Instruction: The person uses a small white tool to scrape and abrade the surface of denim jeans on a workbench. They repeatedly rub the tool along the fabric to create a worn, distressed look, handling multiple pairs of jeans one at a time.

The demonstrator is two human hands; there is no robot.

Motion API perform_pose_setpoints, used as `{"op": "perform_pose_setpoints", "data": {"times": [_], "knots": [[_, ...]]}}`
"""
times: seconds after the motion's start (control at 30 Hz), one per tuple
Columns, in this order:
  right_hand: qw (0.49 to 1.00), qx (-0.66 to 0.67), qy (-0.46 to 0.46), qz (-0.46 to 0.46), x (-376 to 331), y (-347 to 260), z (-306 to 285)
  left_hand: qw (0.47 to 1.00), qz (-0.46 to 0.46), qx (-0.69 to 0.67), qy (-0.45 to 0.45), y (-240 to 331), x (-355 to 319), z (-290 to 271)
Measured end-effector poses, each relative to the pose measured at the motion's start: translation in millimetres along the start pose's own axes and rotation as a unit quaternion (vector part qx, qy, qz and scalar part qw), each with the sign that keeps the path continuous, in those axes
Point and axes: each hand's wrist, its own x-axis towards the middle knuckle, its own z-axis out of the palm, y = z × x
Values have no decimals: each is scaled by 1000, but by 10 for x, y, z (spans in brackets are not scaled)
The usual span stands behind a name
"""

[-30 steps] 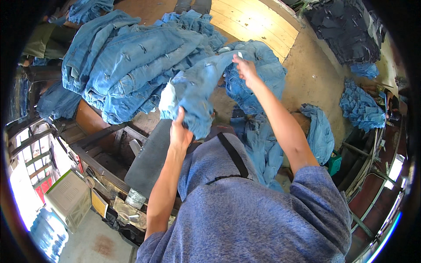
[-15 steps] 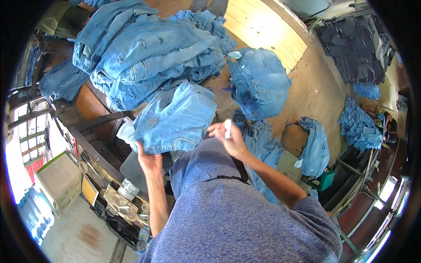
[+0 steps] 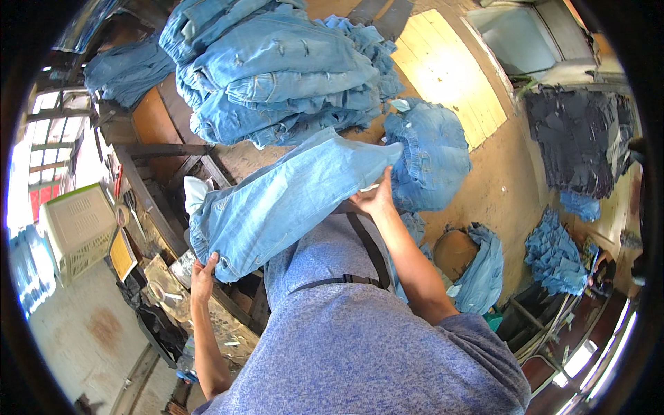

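A light-blue pair of denim trousers (image 3: 297, 190) is stretched out across the front of my lap, slanting up to the right. My left hand (image 3: 203, 277) pinches its gathered lower-left end, thumb on top. At the upper-right end, my right hand (image 3: 377, 199) grips the narrow part of a leg. A small white thing (image 3: 371, 187) shows by the right fingers; its kind cannot be made out. White pocket cloth (image 3: 196, 193) sticks out above the gathered end.
Beyond my hands lies a big heap of blue jeans (image 3: 277, 76). A rounded bundle of jeans (image 3: 429, 155) rests right of it. Dark garments (image 3: 577, 142) are stacked at far right. A round brown stool (image 3: 454, 253) stands on the right, a beige boxy appliance (image 3: 77, 232) on the left.
My right hand, earlier raised off the cloth with a white thing, now grips the leg end. The trousers are stretched out longer to the right. My left hand has moved lower left.
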Motion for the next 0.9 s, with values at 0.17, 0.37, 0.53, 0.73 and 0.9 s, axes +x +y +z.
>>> {"op": "perform_pose_setpoints", "data": {"times": [0.17, 0.37, 0.53, 0.73, 0.9], "knots": [[985, -12, 26, -171, 380, -460, 82, 759, 380, 379, 369, 331, -5, 794], [883, -82, 175, -427, 368, -1268, 248, 716, 476, 507, -55, 584, 361, 2632], [866, -27, 54, -496, -650, -1603, 710, 620, 514, 585, -100, 435, 479, 3189], [682, -262, -136, -669, -1446, -517, 1492, 561, 505, 649, -93, 211, 430, 3530], [379, -652, -350, -555, -1154, 1126, 1446, 520, 525, 668, -91, -173, 521, 3482]]}}
